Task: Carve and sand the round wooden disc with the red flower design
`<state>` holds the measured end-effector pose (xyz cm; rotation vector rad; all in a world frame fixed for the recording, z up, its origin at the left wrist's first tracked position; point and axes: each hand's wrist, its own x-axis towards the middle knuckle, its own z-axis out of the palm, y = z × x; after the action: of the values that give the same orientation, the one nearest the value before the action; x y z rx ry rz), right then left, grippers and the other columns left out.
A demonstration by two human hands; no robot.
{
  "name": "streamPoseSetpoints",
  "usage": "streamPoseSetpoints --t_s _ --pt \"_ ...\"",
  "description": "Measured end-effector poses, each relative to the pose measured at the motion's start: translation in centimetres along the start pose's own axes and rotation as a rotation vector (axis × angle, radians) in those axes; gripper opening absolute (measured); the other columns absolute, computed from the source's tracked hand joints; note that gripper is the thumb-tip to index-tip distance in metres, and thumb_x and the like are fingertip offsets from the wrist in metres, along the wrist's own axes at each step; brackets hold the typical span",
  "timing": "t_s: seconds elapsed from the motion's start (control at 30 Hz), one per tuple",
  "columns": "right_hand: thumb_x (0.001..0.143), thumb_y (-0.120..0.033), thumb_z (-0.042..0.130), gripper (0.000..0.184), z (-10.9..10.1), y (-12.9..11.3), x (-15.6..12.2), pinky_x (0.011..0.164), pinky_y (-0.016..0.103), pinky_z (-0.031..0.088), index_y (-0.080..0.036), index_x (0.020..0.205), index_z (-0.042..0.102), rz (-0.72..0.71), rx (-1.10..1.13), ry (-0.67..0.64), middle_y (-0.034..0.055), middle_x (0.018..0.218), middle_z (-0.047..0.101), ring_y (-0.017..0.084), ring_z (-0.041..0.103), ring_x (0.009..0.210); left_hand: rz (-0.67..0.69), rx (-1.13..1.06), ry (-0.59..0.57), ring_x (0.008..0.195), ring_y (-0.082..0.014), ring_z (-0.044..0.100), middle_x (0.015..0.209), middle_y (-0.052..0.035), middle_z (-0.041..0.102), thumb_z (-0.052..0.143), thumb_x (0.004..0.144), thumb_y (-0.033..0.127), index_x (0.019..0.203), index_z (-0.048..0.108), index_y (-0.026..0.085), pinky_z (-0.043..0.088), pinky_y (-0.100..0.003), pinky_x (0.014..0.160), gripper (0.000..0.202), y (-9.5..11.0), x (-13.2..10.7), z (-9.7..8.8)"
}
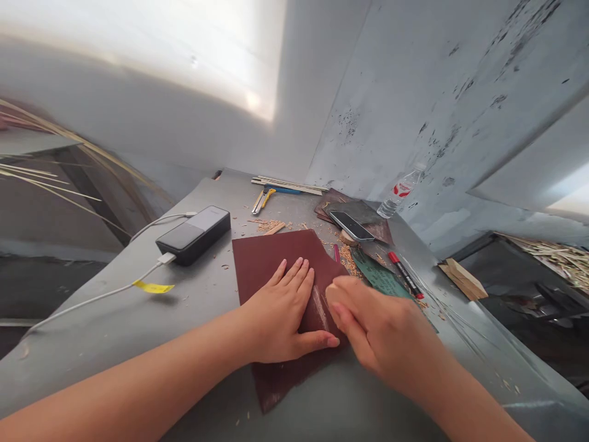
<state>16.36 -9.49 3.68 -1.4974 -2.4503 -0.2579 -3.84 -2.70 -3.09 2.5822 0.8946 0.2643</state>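
A dark red sheet of sandpaper (271, 261) lies on the grey table, with a pale dusty streak down its right part. My left hand (283, 316) is spread flat on the sheet, thumb stretched to the right below the streak. Beside the streak, my right hand (377, 325) is closed around a small light wooden piece (330, 294). Only a bit of the wood shows at the fingers; the rest is hidden in the fist. Wood shavings (352, 261) and a green sandpaper piece (380, 273) lie just beyond the right hand.
A black power bank (196, 233) with white cables sits at left. Farther back lie a utility knife (263, 199) and thin wooden strips (289, 184). Rightward are a phone (352, 226), a red-capped marker (405, 275), thin wires (453, 310) and a water bottle (399, 193) by the wall.
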Motion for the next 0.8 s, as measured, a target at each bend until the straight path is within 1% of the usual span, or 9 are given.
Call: streamPoseSetpoints --t_s 0.1,0.17,0.23,0.3,0.43,0.53,0.6,0.67,0.8 --pt "0.103 -0.024 0.048 0.023 0.8 0.4 1.6 0.055 0.029 0.043 -0.019 0.124 0.057 0.058 -0.059 0.197 0.0025 0.088 0.076 0.02 0.073 0.067 -0.005 0.005 0.009 0.161 -0.0379 0.003 0.171 -0.0266 0.009 0.023 0.089 0.094 0.164 0.018 -0.003 0.005 -0.056 0.132 0.123 0.0 0.0 0.1" --pt "0.103 -0.023 0.048 0.021 1.8 0.6 2.4 0.054 0.03 0.042 -0.019 0.12 0.058 0.066 -0.065 0.195 0.0048 0.094 0.078 0.021 0.074 0.069 -0.003 0.013 0.012 0.161 -0.0379 0.002 0.171 -0.0258 0.01 0.023 0.089 0.093 0.165 0.018 -0.003 0.004 -0.057 0.132 0.122 0.0 0.0 0.2" --pt "0.104 -0.022 0.047 0.016 2.5 0.4 2.4 0.053 0.03 0.041 -0.02 0.114 0.059 0.068 -0.062 0.178 0.004 0.091 0.077 0.021 0.074 0.067 0.0 0.018 0.015 0.161 -0.0378 0.001 0.171 -0.0259 0.009 0.023 0.088 0.094 0.164 0.018 -0.003 0.004 -0.057 0.132 0.124 0.0 0.0 0.3" --pt "0.104 -0.022 0.047 0.015 2.7 0.1 1.6 0.054 0.03 0.042 -0.02 0.113 0.059 0.064 -0.047 0.154 0.0017 0.085 0.075 0.02 0.073 0.065 -0.007 0.02 0.017 0.161 -0.0379 0.002 0.171 -0.0262 0.007 0.024 0.087 0.095 0.164 0.017 -0.004 0.003 -0.058 0.132 0.125 0.0 -0.1 0.3" --pt "0.105 -0.02 0.046 0.016 1.7 -0.7 -1.0 0.055 0.029 0.042 -0.022 0.118 0.056 0.051 0.024 0.074 -0.0012 0.084 0.073 0.018 0.072 0.065 -0.018 0.007 -0.005 0.162 -0.0381 0.002 0.171 -0.0253 0.005 0.027 0.086 0.095 0.164 0.017 -0.003 0.004 -0.059 0.131 0.126 0.0 -0.1 0.0" --pt "0.105 -0.02 0.047 0.011 0.9 -0.9 -2.0 0.052 0.028 0.041 -0.023 0.112 0.055 0.065 0.056 0.055 -0.0037 0.077 0.069 0.016 0.067 0.057 -0.002 0.0 -0.017 0.162 -0.0379 0.002 0.171 -0.0243 0.006 0.027 0.086 0.096 0.165 0.018 -0.001 0.003 -0.058 0.131 0.125 0.0 -0.1 -0.1" --pt "0.104 -0.019 0.048 0.011 0.6 -0.8 -1.7 0.051 0.028 0.041 -0.023 0.112 0.054 0.07 0.047 0.061 -0.0039 0.077 0.069 0.016 0.068 0.057 0.001 0.005 -0.011 0.162 -0.0376 0.002 0.171 -0.0241 0.006 0.027 0.086 0.096 0.165 0.018 -0.001 0.003 -0.058 0.131 0.125 0.0 -0.1 -0.1" --pt "0.104 -0.02 0.048 0.013 0.7 -0.5 -0.7 0.052 0.028 0.041 -0.022 0.115 0.054 0.064 0.012 0.105 -0.0011 0.083 0.074 0.017 0.071 0.062 0.0 0.011 -0.002 0.162 -0.0376 0.003 0.171 -0.0243 0.006 0.026 0.085 0.096 0.165 0.018 0.0 0.004 -0.058 0.131 0.125 -0.1 -0.1 0.0" --pt "0.104 -0.024 0.047 0.016 1.8 -0.1 2.0 0.052 0.029 0.04 -0.02 0.115 0.058 0.067 -0.055 0.215 0.0054 0.096 0.079 0.019 0.073 0.067 0.01 0.027 0.016 0.162 -0.0372 0.004 0.172 -0.0234 0.009 0.028 0.086 0.095 0.166 0.019 0.003 0.005 -0.057 0.131 0.122 -0.1 0.0 0.3"
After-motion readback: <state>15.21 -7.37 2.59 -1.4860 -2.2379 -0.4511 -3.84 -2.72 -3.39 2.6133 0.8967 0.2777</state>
